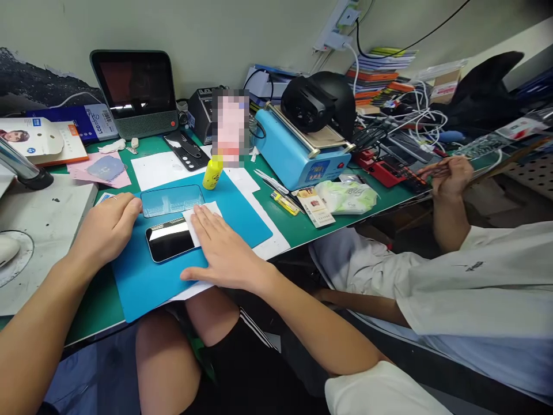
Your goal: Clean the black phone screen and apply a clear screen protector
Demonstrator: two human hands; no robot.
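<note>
Blue mat (pixel 144 288) beneath, the right hand (pixel 224 248) lies flat, grip unclenched, over a white cloth (pixel 189 221) on the phone's (pixel 166 245) right end; uneven pressure could skid it. The left hand (pixel 106 225) curls near the clear panel (pixel 170 202) beyond; whether pinching, I can't tell.

One glossy phone (pixel 169 241), one wipe (pixel 190 225), one bottle (pixel 212 173)

A white wipe (pixel 215 209) and the right hand (pixel 221 249) cover the three-o'clock end of the phone (pixel 166 246). At eleven, pixelation blurs an object (pixel 231 124) (mostly pink) beyond naming. At nine, the edge crops a mouse (pixel 7 248). At three, whatever the co-worker's hand (pixel 455 176) touches is unclear.
</note>
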